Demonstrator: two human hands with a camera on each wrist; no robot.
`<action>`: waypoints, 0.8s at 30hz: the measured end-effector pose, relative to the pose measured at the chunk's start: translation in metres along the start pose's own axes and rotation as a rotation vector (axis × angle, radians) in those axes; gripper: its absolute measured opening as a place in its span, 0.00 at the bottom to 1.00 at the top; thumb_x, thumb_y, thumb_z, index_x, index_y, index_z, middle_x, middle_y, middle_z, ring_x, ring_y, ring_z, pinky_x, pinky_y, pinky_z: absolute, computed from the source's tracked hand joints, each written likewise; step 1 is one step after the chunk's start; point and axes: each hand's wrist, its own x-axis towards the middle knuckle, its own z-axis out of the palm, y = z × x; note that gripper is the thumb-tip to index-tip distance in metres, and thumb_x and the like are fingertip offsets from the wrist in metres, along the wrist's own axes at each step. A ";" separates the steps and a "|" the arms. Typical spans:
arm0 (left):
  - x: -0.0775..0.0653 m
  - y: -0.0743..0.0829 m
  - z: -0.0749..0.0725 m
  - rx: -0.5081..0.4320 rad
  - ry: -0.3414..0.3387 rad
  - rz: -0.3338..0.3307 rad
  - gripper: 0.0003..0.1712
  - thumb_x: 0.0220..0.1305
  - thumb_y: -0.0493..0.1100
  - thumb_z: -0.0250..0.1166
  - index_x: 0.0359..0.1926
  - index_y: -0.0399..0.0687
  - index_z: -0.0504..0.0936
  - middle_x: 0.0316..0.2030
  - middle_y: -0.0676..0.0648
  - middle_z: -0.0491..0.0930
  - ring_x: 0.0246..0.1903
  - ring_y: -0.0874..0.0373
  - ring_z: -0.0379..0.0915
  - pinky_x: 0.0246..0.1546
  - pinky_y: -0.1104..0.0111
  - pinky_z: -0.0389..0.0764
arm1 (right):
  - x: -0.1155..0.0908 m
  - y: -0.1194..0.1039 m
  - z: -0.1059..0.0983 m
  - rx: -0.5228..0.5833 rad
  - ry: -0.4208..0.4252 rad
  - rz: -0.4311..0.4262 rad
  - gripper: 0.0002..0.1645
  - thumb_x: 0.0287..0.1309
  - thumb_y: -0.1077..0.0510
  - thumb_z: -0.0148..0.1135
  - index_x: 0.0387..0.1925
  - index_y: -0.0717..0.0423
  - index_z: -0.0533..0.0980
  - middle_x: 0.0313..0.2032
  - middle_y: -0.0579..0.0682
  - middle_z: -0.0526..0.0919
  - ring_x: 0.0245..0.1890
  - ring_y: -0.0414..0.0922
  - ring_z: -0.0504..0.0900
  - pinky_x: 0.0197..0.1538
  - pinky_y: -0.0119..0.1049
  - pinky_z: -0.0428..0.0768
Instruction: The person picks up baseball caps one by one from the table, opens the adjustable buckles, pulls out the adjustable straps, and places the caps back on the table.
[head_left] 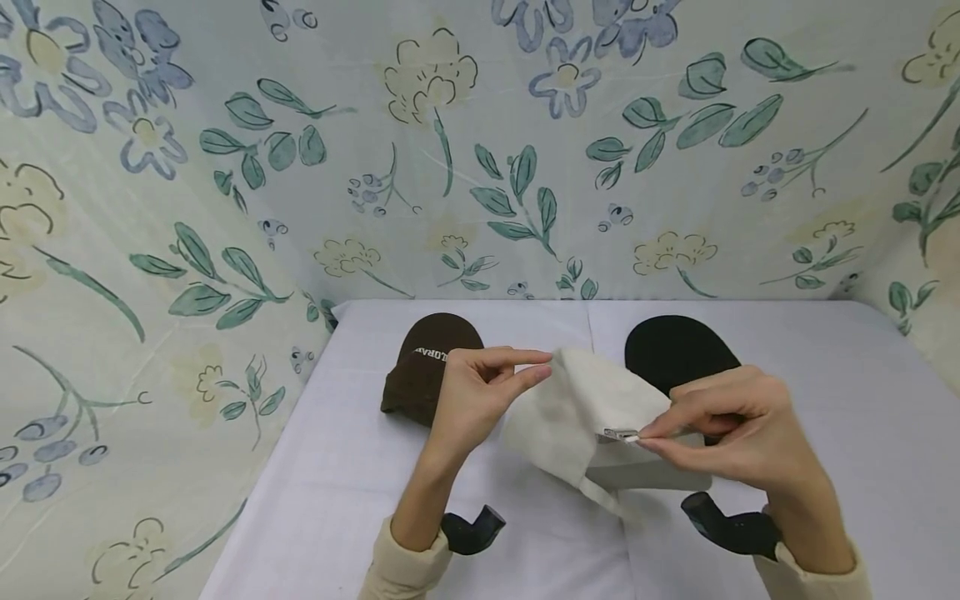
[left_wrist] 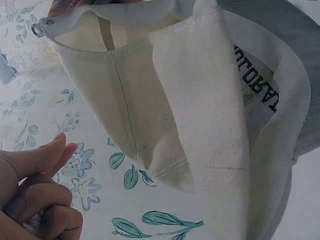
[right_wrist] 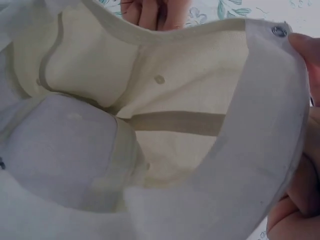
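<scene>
A white baseball cap (head_left: 551, 421) is held above the table, its inner side and sweatband (right_wrist: 270, 115) showing in the right wrist view. My right hand (head_left: 738, 425) pinches the edge of its back opening between thumb and fingers, beside a small metal buckle (head_left: 619, 433). In the left wrist view, dark lettering (left_wrist: 255, 77) shows on the cap, reversed. My left hand (head_left: 480, 392) is by the cap's left side, thumb and forefinger stretched out. The left wrist view shows a gap between these fingertips (left_wrist: 70, 149) and the cloth, with the other fingers bent.
A brown cap (head_left: 423, 383) with white lettering lies at the back left of the white-covered table (head_left: 315, 500). Partly behind my right hand lies a black cap (head_left: 675, 350). Floral cloth (head_left: 480, 150) hangs behind and at the sides. Dark curved devices (head_left: 472, 531) sit at both wrists.
</scene>
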 end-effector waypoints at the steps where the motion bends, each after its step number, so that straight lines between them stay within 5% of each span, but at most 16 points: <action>1: 0.000 0.000 0.000 0.002 0.001 -0.004 0.08 0.60 0.36 0.76 0.42 0.41 0.93 0.13 0.52 0.54 0.16 0.63 0.45 0.18 0.72 0.49 | 0.000 -0.001 -0.001 0.015 -0.014 0.007 0.14 0.42 0.83 0.73 0.33 0.69 0.86 0.13 0.46 0.64 0.17 0.33 0.49 0.17 0.20 0.48; 4: 0.001 -0.002 -0.001 0.013 0.005 -0.016 0.08 0.60 0.37 0.77 0.41 0.43 0.93 0.13 0.52 0.54 0.15 0.63 0.44 0.18 0.72 0.49 | -0.002 -0.004 -0.003 0.030 -0.056 0.041 0.17 0.40 0.84 0.73 0.34 0.68 0.87 0.14 0.47 0.68 0.16 0.33 0.50 0.17 0.19 0.49; 12: 0.005 -0.008 -0.003 -0.017 -0.005 -0.089 0.09 0.60 0.38 0.77 0.42 0.44 0.93 0.14 0.55 0.55 0.15 0.63 0.44 0.17 0.72 0.50 | -0.002 -0.008 -0.006 0.053 -0.177 0.046 0.20 0.41 0.82 0.74 0.37 0.65 0.87 0.13 0.45 0.56 0.16 0.33 0.50 0.17 0.18 0.51; 24: 0.009 -0.021 -0.005 -0.019 -0.071 -0.145 0.10 0.60 0.36 0.77 0.44 0.42 0.93 0.09 0.55 0.64 0.17 0.63 0.44 0.20 0.72 0.54 | -0.006 -0.010 -0.013 0.100 -0.381 0.152 0.22 0.38 0.83 0.73 0.36 0.62 0.84 0.16 0.46 0.58 0.17 0.34 0.56 0.19 0.19 0.55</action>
